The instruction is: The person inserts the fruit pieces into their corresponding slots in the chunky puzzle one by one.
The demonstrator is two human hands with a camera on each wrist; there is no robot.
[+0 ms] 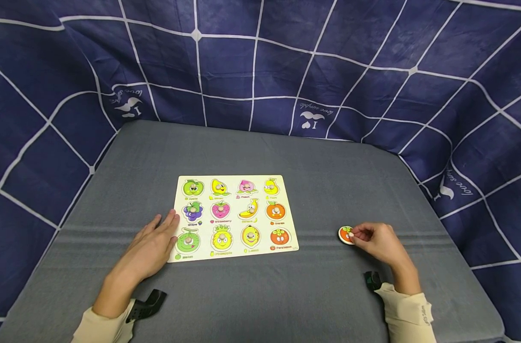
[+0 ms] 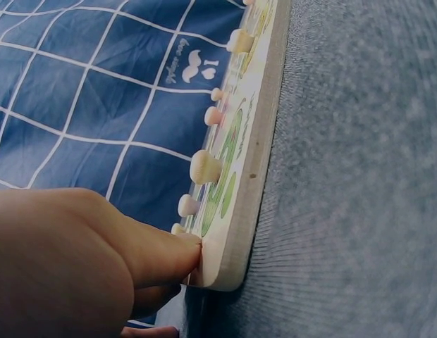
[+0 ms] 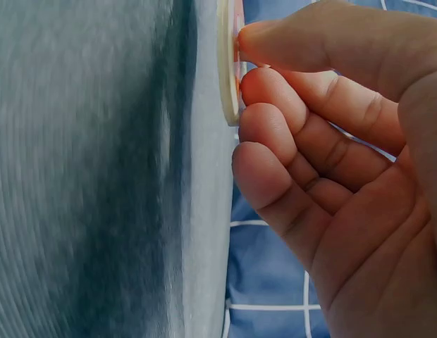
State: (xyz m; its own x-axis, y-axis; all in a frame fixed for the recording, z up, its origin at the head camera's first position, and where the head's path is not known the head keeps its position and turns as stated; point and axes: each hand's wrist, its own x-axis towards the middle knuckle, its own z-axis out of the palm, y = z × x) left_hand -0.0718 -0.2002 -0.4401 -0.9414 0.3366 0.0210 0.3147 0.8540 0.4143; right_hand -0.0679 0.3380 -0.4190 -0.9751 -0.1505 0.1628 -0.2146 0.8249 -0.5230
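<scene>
A wooden fruit puzzle board (image 1: 234, 219) lies flat on the grey surface, with several knobbed pieces in it. Along its left edge rests my left hand (image 1: 155, 243), fingers extended. In the left wrist view the thumb (image 2: 165, 257) touches the board's corner beside the knobs. Well to the right of the board, my right hand (image 1: 378, 243) pinches a round orange persimmon piece (image 1: 345, 235) with a green top. The right wrist view shows this thin wooden piece (image 3: 229, 70) edge-on at the thumb and fingertips, its knob hidden. At the board's lower right, the persimmon picture (image 1: 280, 236) shows no knob.
A grey cloth-covered table (image 1: 251, 295) lies under both hands. Blue curtains (image 1: 277, 62) with white grid lines rise behind it and at both sides. Black wrist straps (image 1: 148, 305) sit at the beige sleeves.
</scene>
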